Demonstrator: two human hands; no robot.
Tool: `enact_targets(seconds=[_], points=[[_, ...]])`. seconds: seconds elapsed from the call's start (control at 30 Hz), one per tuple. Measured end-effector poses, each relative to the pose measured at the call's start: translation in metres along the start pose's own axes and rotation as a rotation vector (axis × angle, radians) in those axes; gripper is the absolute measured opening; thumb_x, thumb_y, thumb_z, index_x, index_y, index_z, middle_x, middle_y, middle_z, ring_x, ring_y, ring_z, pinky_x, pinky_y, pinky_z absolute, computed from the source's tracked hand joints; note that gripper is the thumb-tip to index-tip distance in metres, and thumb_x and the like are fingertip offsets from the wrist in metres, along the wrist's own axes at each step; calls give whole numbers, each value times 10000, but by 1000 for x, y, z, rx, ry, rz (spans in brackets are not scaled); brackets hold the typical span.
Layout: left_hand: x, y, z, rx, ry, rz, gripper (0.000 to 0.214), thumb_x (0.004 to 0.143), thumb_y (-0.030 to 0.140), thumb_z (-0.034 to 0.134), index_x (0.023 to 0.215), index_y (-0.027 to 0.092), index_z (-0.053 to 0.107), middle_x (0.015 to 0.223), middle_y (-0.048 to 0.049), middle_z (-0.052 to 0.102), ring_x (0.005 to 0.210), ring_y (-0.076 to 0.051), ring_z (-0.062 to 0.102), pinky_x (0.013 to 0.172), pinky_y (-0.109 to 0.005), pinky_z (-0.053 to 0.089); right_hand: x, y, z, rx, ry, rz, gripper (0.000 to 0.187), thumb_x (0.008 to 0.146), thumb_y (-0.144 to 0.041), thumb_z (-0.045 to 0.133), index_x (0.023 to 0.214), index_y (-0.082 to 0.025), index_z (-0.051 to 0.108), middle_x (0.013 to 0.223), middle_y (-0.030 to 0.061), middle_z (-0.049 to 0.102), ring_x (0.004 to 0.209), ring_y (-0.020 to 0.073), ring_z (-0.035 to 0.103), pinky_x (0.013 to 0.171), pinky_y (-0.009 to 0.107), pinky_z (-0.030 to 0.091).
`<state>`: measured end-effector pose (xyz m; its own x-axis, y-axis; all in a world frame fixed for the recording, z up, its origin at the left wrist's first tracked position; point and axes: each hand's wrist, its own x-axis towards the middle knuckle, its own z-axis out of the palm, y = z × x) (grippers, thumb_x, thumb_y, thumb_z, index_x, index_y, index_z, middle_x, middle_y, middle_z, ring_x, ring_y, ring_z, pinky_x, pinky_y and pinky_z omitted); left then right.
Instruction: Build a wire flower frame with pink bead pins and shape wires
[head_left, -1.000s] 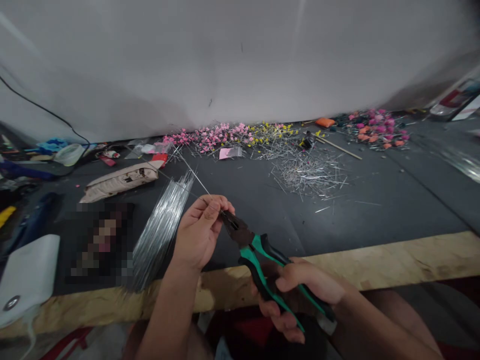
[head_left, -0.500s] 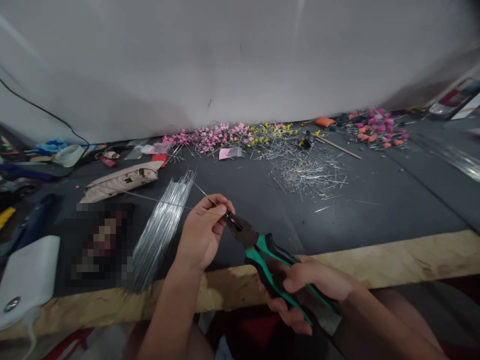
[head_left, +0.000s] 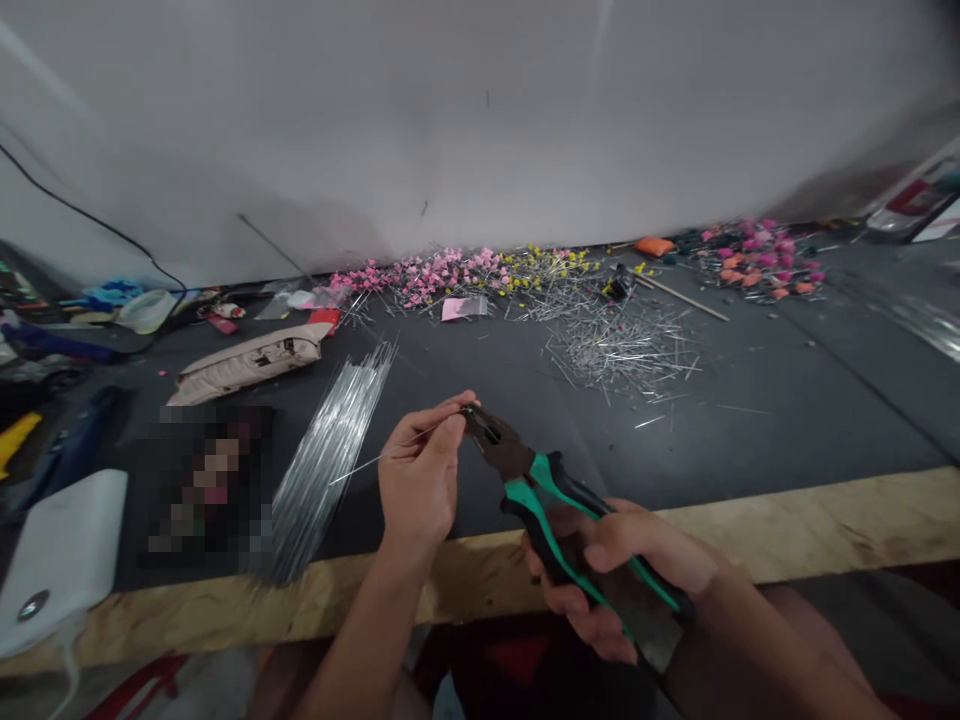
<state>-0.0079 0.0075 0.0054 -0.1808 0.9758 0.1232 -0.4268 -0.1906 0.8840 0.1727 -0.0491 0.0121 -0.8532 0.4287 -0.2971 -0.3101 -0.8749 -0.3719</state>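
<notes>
My left hand (head_left: 421,478) pinches a thin metal wire (head_left: 367,462) between thumb and fingers, just above the table's front edge. The wire's free end sticks out to the left of that hand. My right hand (head_left: 611,580) is wrapped round the green and black handles of a pair of pliers (head_left: 551,495). The dark jaws of the pliers meet the wire right at my left fingertips. A bundle of long straight wires (head_left: 322,460) lies on the dark mat to the left of my left hand.
A heap of short cut wire pieces (head_left: 619,350) lies mid-table. Pink and yellow beaded pins (head_left: 450,275) line the wall, with more pink and orange ones (head_left: 757,255) at the far right. A white device (head_left: 56,555) sits front left, a paper-wrapped packet (head_left: 251,360) behind. The wooden table edge (head_left: 825,520) runs along the front.
My left hand has turned and lowered the wire, so its long end now points left and down instead of up and away. Both hands and the pliers shifted slightly right.
</notes>
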Motion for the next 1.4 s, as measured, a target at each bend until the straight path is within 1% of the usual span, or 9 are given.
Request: enact_targets(seconds=[0.13,0.27,0.4,0.5,0.67,0.8,0.97,1.1,1.4], points=[[-5,-3,0,243,-39,164,167,779,164,620,898,264,682,1012,9,690,835,-107,646,737,-219,526,-2,-6,-2,4,-40,-19,303,683,-186,511,977,-116,531,680,29,519,498,102,452,488,266,406],[-8,2,-3,560,-126,281,269,824,140,550,1024,288,653,1133,3,639,847,-124,647,762,-262,537,-3,-11,-1,5,-55,-11,310,693,-202,496,991,-119,519,693,27,508,507,101,444,497,267,408],[-3,8,-8,751,-250,440,343,810,90,543,1068,298,631,1158,9,623,1006,-163,607,881,-323,504,-3,-11,-4,-24,-62,-18,325,702,-206,472,1014,-118,499,664,29,505,499,107,446,484,263,400],[1,13,-11,802,-288,503,343,789,79,558,1034,300,650,1106,10,651,1011,-180,608,927,-369,478,-2,-9,-6,-13,-39,-21,334,690,-210,475,1011,-118,492,646,33,512,490,112,451,468,257,393],[5,20,-13,789,-272,453,251,728,93,637,886,276,706,1022,-8,686,962,-188,626,912,-348,483,1,-6,-5,21,-13,-29,308,679,-191,482,975,-107,504,616,34,519,470,110,450,466,263,389],[5,21,-15,542,-215,226,298,699,144,685,976,252,671,1017,-37,682,852,-165,646,779,-286,533,1,-7,-3,-14,-28,-13,296,657,-178,508,942,-102,520,626,45,542,465,108,458,465,264,388],[4,26,-13,364,-334,39,368,712,153,676,1068,235,634,1051,-56,667,898,-158,630,795,-258,520,-2,-8,-1,-50,-10,-7,295,639,-164,499,926,-102,534,618,40,545,458,106,459,452,257,392],[5,27,-12,316,-378,25,341,710,128,666,1036,223,633,1017,-53,662,906,-152,614,791,-246,509,-4,-7,-1,-76,36,5,308,612,-171,505,906,-93,552,627,41,546,463,108,476,444,251,395],[2,22,-4,398,-191,166,71,720,151,624,734,182,562,786,-19,634,727,-143,602,676,-268,489,1,-2,2,-199,121,69,330,539,-118,510,860,-99,584,641,36,548,468,102,496,386,189,351]])
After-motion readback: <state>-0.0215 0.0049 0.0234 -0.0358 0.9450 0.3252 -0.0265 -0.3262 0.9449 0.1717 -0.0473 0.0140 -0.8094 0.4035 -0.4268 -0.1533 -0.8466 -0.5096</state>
